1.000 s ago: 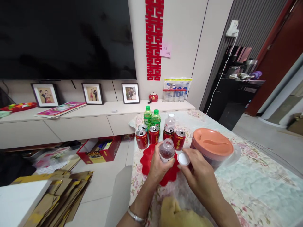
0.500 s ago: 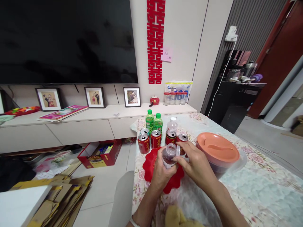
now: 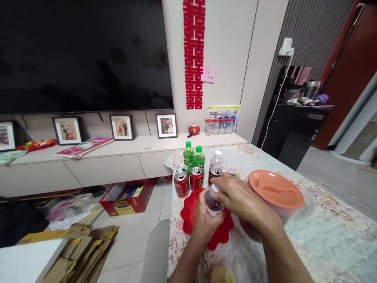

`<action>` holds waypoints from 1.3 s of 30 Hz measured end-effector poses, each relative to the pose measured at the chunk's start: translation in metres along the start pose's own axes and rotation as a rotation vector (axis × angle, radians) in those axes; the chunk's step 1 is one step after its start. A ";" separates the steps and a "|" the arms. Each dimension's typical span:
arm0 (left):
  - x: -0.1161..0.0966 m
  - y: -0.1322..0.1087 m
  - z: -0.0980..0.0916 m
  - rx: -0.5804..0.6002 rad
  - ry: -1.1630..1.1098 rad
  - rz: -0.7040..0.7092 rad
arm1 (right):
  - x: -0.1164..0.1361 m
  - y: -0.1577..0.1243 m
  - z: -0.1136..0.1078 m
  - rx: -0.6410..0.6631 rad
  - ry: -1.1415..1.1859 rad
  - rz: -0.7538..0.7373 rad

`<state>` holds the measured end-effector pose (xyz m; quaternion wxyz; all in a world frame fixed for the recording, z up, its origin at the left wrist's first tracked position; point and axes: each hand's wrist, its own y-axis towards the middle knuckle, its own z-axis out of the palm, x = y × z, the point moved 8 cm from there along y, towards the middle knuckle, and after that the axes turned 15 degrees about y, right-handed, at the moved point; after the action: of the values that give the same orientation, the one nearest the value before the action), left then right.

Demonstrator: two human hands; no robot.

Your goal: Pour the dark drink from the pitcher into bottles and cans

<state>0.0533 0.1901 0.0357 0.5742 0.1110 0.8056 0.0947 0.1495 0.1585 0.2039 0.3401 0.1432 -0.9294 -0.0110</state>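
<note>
My left hand [image 3: 203, 218] is wrapped round a clear plastic bottle [image 3: 212, 203] with a little dark content, holding it over the red scalloped plate [image 3: 188, 214]. From above, my right hand [image 3: 235, 192] grips the white bottle cap [image 3: 216, 188], which sits on the bottle's mouth. Just behind stand several red drink cans [image 3: 182, 184], one partly hidden by my right hand. Two green bottles [image 3: 198, 158] and another clear bottle [image 3: 217, 159] with a white cap are behind the cans.
An orange divided lid [image 3: 275, 189] tops a container to the right on the flowered tablecloth [image 3: 318, 236]. Something yellow [image 3: 222, 274] lies at the near edge. Glass jars [image 3: 219, 126] and framed photos [image 3: 166, 125] line the cabinet. A red box [image 3: 129, 198] and flattened cardboard [image 3: 73, 255] lie on the floor.
My right hand has brought the white cap from beside the bottle's open mouth onto it, turning over the top. The view has shifted slightly.
</note>
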 end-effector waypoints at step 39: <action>-0.011 -0.006 -0.003 0.056 0.053 -0.029 | -0.019 0.001 0.016 -0.108 -0.010 -0.020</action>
<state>0.0539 0.1810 0.0452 0.5506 0.1125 0.8245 0.0667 0.1525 0.1639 0.1795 0.3425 0.1337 -0.9276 -0.0654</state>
